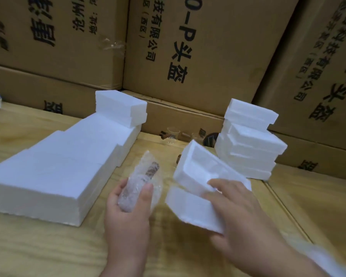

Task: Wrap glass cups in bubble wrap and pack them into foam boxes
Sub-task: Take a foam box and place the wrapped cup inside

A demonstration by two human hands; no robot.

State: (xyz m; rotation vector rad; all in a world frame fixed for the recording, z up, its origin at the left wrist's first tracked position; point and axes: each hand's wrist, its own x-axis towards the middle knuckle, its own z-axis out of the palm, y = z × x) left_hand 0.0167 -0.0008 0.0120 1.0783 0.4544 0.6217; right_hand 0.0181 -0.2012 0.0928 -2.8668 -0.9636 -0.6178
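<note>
Bubble-wrapped cup (141, 182) sitting in left hand (128, 212), fingers and thumb curling round lower end, upper end pointing to 1 o'clock. Risk: smooth wrap slipping through light grip, glass dropping onto wooden table (48, 246). Open foam box half (204, 166) lying at 3 o'clock from cup, near, not touching. Right hand (236, 212) gripping it together with second foam piece (192, 208) beneath, fingers curling over edge. Risk: tilted halves sliding apart, cavity missing cup, brittle foam cracking under squeeze.
</note>
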